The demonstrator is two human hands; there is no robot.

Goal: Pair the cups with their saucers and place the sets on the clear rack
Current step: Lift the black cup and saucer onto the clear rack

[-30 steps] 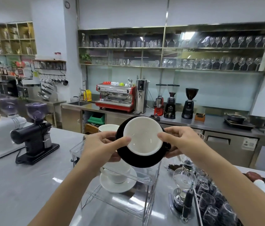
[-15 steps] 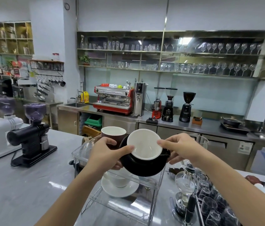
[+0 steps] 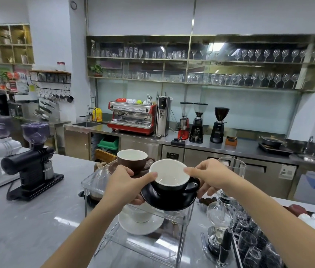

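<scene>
Black set [image 3: 169,190] now lower and level, just above rack [image 3: 94,182] top. Both hands' fingers [image 3: 192,170] pinch cup and saucer. Next: set down beside brown set [image 3: 133,161].

The walls [image 3: 137,14] are plain and white. Long metal shelves [image 3: 201,60] on the back wall hold rows of shiny glasses. Below them a steel counter [image 3: 245,147] carries a red coffee machine [image 3: 131,118] and three grinders [image 3: 199,122].
</scene>
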